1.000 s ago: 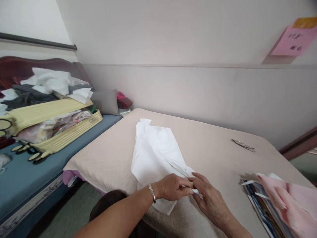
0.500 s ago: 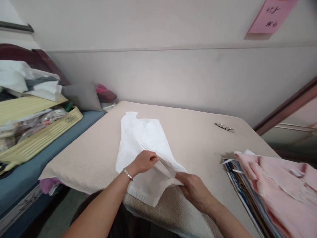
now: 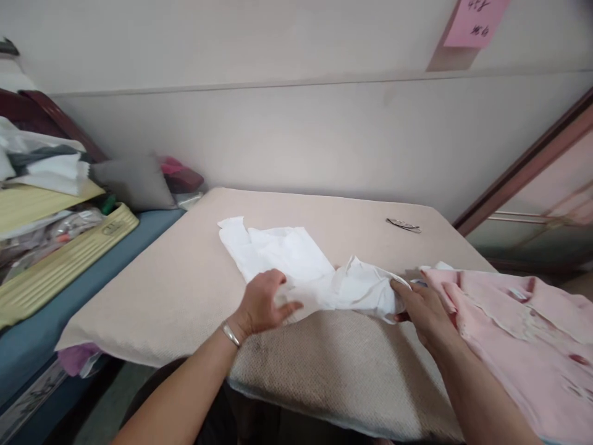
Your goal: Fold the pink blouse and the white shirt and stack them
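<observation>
A white garment (image 3: 290, 250) lies rumpled across the covered table, its lower part pulled out to the right. My right hand (image 3: 419, 303) grips the far right end of this cloth, fingers on top and thumb partly hidden. Thumb and fingers of my left hand (image 3: 266, 303) are spread apart against the near edge of the garment, in the middle of the cloth. A silver bracelet (image 3: 230, 334) circles the left wrist. Just beyond my right hand, a pink garment (image 3: 519, 346) with a collar lies spread at the right.
A beige cover (image 3: 176, 290) drapes over the table. Thin-framed glasses (image 3: 404, 225) rest toward the back right. To the left, a yellow case (image 3: 92, 241) full of bags and a grey cushion (image 3: 134, 182) sit on a blue surface. A pink note (image 3: 477, 23) hangs on the wall.
My right hand has moved right, drawing the garment's lower part sideways with it. The left hand has gone from a closed grip to spread fingers. The view has turned slightly right.
</observation>
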The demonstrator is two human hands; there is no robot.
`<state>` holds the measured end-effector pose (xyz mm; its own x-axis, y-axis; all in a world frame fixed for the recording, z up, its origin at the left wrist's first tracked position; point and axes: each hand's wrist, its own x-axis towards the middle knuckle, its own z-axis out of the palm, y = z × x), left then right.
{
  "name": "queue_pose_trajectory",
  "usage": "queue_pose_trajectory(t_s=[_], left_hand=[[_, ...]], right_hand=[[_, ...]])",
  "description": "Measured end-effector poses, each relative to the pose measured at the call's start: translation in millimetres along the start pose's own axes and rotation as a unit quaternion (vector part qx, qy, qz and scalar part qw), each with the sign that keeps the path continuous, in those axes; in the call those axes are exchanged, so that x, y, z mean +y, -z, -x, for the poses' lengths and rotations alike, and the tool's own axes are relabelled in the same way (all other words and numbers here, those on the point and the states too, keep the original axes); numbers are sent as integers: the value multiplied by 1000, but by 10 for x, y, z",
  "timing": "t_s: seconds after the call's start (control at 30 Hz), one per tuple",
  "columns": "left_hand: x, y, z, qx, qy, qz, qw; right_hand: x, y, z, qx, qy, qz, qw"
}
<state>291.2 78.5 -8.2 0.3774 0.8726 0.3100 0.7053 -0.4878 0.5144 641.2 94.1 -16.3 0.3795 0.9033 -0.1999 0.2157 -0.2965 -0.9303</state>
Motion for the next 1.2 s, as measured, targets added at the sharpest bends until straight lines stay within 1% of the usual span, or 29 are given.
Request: queue_pose_trajectory(t_s=[0.07,0.1,0.13,0.17,0.23,0.33,0.4,0.43,0.5,0.53,0.6,0.67,0.7,0.8,0.87,1.0,1.07,1.2], left_hand=[[146,-254,95,-42,-87,-85,992],[199,-368,133,-55,-118,-119,984],[233,-462,158,-60,-137,-152,977],[248,-529,167,-55,-143,-182,971],[220,-575,138,-33,-116,-225,967],[77,-464,24,1,-24,-228,973],[-48,-339,-55,32,54,-183,981],[-112,-278,-87,45,90,-136,986],[-235,-174,-135,66,158,8,985],[-292,-133,-151,74,190,93,975],[-389,-69,-171,91,244,244,934],[-457,-20,-179,101,273,334,896],[-479,2,-181,104,277,359,885],[-509,53,-187,105,276,389,872],[-512,72,-196,104,277,396,869],[-535,101,-209,100,273,398,870],[-563,133,-198,70,261,404,874],[-643,224,-145,-43,217,404,887]], right_hand=[[-38,-15,15,-1,1,4,1000],[-52,-18,16,-4,2,5,1000],[-61,-17,15,-5,3,4,1000],[-66,-13,12,-5,3,2,1000],[-67,1,7,-3,0,-5,1000],[-62,33,-2,-1,-9,-14,1000],[-63,50,-5,-3,-6,-14,1000],[-66,54,-4,-5,-2,-7,1000],[-77,51,6,-9,10,21,1000],[-84,44,16,-12,18,39,999],[-97,25,37,-25,34,70,997],[-103,6,56,-41,49,86,994],[-102,-1,61,-48,54,92,993],[-77,-8,58,-63,63,109,990],[-48,-1,40,-71,71,121,988],[8,26,-16,-68,97,162,980],[26,44,-45,-67,103,189,974],[65,80,-98,-65,84,241,965]])
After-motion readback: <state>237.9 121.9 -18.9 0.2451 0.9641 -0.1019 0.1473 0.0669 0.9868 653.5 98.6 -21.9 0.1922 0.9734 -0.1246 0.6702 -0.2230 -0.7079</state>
